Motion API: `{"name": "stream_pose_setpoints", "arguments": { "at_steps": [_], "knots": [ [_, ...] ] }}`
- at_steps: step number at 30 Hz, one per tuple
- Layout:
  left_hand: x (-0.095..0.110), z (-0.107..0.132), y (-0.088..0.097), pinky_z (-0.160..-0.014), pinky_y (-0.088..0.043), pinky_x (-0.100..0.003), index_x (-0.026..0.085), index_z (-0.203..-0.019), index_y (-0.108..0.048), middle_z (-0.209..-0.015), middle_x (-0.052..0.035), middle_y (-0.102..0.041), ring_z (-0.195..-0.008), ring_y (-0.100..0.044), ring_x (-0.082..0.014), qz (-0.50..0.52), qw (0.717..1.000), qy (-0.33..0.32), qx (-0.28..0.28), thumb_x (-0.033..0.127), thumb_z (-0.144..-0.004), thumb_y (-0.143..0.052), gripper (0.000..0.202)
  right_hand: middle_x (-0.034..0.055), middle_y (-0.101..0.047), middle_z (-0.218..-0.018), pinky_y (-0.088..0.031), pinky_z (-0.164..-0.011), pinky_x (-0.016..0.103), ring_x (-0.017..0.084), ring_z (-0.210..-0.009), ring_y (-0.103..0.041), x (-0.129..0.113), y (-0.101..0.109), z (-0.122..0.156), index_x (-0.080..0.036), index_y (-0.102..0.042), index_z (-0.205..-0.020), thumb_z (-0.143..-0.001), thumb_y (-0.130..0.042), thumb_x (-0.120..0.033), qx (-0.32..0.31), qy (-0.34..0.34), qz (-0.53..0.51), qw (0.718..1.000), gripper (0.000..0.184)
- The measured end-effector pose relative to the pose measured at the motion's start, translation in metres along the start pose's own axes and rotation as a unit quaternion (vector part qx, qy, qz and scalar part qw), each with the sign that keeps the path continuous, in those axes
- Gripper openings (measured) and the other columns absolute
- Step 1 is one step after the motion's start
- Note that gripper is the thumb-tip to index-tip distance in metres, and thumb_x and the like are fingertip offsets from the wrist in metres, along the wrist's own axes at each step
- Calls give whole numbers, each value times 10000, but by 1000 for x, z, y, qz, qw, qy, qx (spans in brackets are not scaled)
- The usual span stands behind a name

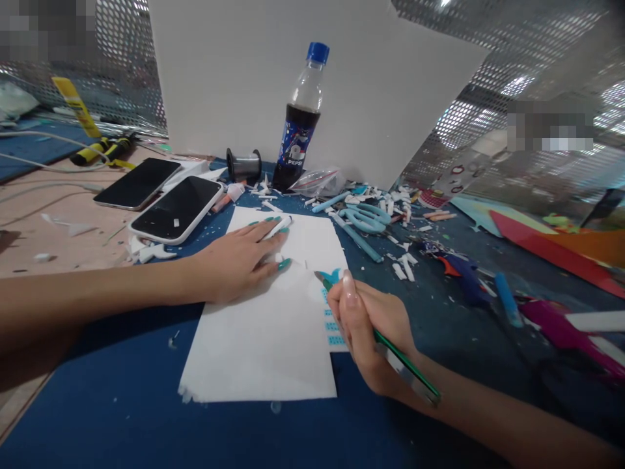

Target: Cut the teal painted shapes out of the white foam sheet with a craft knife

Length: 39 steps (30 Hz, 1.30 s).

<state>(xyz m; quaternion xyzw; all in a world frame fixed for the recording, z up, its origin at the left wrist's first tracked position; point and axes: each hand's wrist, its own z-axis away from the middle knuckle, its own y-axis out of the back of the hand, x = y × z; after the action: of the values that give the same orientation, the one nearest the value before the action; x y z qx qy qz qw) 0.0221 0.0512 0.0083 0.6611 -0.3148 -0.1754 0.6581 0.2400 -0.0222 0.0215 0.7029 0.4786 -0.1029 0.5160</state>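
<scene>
My left hand [247, 260] lies flat with fingers apart on a white sheet of paper [263, 345], pressing it against the table. A small white stick-like piece [277, 227] shows beside its fingers; whether they grip it I cannot tell. My right hand [374, 322] is closed around a slim green pencil [407, 365], its tip pointing at the paper's right edge. Under the top sheet lies a second sheet [317, 228] with blue printed blocks [334, 326] along its right side. A turquoise shape [333, 276] is next to the pencil tip.
Behind the paper stand a Pepsi bottle [297, 124] and a wire spool [244, 165]. Two phones [178, 210] lie at left. Light blue scissors [366, 218] rest among white scraps [404, 266]. A magenta piece [561, 329] and a red sheet [551, 251] are at right.
</scene>
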Motion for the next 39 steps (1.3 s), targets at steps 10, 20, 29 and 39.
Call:
{"name": "stream_pose_setpoints", "arguments": {
  "at_steps": [10,20,29,39],
  "knots": [
    [0,0,0,-1107,-288,-476,105,-1429,-323,-1531,-179,-230,-1410,-222,-307,7,1000,3,7,424,-975,-283,556,-11,-388,-567,-328,-516,299,110,-503,-394,3,2,2,-211,-307,-610,-930,-332,-98,-29,66,7,997,340],
    [1,0,-1,-1122,-264,-456,91,-1441,-315,-1536,-165,-224,-1414,-210,-292,-9,1000,10,-5,426,-979,-265,573,-19,-383,-574,-329,-476,287,86,-459,-384,2,6,8,-213,-303,-620,-944,-312,-114,-41,49,-9,998,339],
    [1,0,-1,-1123,-258,-448,112,-1444,-315,-1540,-147,-225,-1414,-216,-285,-9,1000,19,-5,443,-979,-256,574,-14,-384,-578,-333,-482,287,85,-455,-399,0,5,7,-204,-311,-613,-947,-315,-149,-51,19,-4,999,339],
    [2,0,-2,-1125,-257,-424,111,-1446,-311,-1533,-154,-241,-1416,-211,-268,-13,1000,19,-1,424,-981,-254,563,-22,-400,-558,-345,-450,254,75,-424,-396,-5,8,11,-207,-314,-613,-916,-329,-109,-57,31,6,998,319]
  ]
}}
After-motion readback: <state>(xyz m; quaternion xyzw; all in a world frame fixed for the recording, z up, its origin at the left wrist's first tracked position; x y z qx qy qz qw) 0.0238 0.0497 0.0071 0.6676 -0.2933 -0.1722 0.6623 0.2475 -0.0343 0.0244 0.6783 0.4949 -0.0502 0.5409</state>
